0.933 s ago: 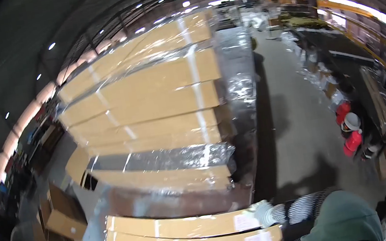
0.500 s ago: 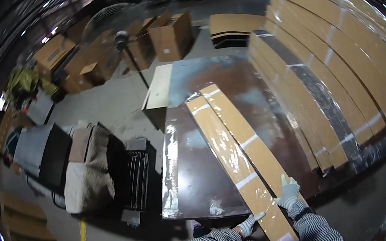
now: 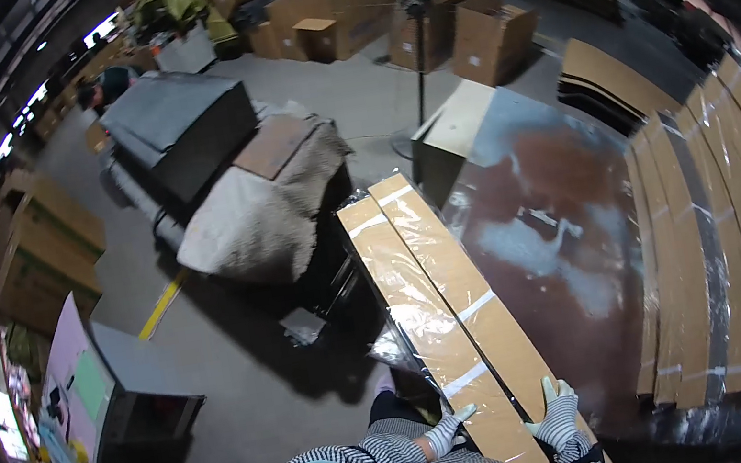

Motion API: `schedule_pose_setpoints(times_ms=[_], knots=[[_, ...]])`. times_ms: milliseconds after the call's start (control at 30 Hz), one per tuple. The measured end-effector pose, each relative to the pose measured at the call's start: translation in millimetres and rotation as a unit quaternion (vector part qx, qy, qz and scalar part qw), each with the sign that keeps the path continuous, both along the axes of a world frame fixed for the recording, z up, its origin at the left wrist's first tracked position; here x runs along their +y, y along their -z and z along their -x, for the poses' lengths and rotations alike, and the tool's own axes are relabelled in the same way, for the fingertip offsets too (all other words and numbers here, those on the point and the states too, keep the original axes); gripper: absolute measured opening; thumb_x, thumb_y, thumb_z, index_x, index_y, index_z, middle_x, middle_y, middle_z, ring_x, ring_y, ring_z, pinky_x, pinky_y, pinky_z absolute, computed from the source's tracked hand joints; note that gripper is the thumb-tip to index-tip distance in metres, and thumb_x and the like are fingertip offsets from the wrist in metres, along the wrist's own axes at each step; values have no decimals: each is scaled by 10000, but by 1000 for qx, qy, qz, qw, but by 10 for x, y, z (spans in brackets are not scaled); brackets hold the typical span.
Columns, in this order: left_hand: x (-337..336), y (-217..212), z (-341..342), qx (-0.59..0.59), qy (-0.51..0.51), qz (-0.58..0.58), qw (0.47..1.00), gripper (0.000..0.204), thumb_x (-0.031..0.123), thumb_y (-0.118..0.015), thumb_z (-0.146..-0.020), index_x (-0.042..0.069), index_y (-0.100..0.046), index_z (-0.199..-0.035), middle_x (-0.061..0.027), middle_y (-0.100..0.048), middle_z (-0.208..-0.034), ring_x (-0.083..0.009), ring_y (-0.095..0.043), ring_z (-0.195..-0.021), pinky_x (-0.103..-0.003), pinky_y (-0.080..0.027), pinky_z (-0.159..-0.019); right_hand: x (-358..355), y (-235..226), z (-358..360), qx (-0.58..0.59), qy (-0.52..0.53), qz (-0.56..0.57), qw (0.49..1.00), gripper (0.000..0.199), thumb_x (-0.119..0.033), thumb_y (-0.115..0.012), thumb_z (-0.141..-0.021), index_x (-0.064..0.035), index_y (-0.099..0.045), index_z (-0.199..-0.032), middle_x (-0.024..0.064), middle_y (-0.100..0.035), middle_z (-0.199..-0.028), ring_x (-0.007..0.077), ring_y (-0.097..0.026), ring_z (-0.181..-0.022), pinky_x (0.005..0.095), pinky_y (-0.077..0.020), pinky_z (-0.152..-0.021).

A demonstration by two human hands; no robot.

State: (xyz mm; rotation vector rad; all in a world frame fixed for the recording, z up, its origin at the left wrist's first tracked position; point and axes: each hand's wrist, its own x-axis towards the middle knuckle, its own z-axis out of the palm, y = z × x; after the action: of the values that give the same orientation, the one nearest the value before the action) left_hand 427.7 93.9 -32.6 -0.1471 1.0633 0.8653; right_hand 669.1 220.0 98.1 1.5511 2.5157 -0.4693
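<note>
Two long, narrow cardboard cartons (image 3: 476,316), side by side and wrapped in clear film with white tape bands, stretch away from my body. A dark slit runs between them. My left hand (image 3: 446,431), in a pale glove, grips the left carton's outer edge near its close end, thumb on top. Over the right carton, my right hand (image 3: 555,417) holds on with its thumb raised and its fingers partly over the edge. The cartons' far ends stand out past the left side of a brown, blue-stained table (image 3: 549,193). Their undersides are hidden.
A stack of similar wrapped cartons (image 3: 731,242) stands along the table's right side. To the left are a cloth-draped stand (image 3: 253,221), a dark box (image 3: 180,131) and a grey desk (image 3: 144,364). A pedestal fan (image 3: 417,6) and cardboard boxes (image 3: 490,38) stand beyond.
My view has turned left. The two cartons, held in both hands, have swung left from over the tabletop to across its left edge.
</note>
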Motion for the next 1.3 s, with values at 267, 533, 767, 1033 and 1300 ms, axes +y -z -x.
schedule_pose_setpoints(times_ms=[267,533,767,1033,1300], knots=[[140,-232,774,47,-238,-85,966,1305,677,-802,-716,259,22,-1637,-119,-193,-1679,-349,-148,-1534,-654,-156,-1179,640,-234,1289,33,-107,-45,993,1163,-569,-914,-483,-78,-494,-1450,277,-430,-1386,437,-419,-1263,535,-317,-1088],[596,191,1524,111,-336,-40,935,859,458,-793,-854,53,-434,-1521,-80,-537,-1491,-218,-432,-1385,-341,-337,-1157,835,-572,2382,15,-124,-89,988,1116,-519,-944,-499,-89,-517,-1436,278,-480,-1388,438,-467,-1273,521,-362,-1082],[749,274,2013,94,-271,-93,953,1088,639,-749,-789,37,-279,-1563,-122,-269,-1621,-248,-191,-1492,-381,-208,-1218,946,-698,2876,-21,-88,-81,993,1130,-529,-942,-491,-107,-508,-1445,247,-498,-1375,411,-484,-1270,510,-376,-1078],[884,170,2329,80,-177,-79,978,1355,808,-694,-718,28,-63,-1628,-158,-31,-1717,-283,23,-1581,-445,-95,-1263,1054,-691,3096,-6,-83,-89,993,1136,-566,-931,-496,-97,-510,-1441,254,-495,-1376,412,-482,-1273,505,-373,-1087],[892,185,2451,61,-213,-103,970,1306,763,-735,-720,8,-154,-1613,-169,-144,-1701,-278,-70,-1573,-412,-152,-1252,1155,-656,3263,-26,-77,-58,995,1206,-589,-931,-481,-98,-474,-1483,258,-474,-1420,416,-470,-1292,502,-370,-1098]])
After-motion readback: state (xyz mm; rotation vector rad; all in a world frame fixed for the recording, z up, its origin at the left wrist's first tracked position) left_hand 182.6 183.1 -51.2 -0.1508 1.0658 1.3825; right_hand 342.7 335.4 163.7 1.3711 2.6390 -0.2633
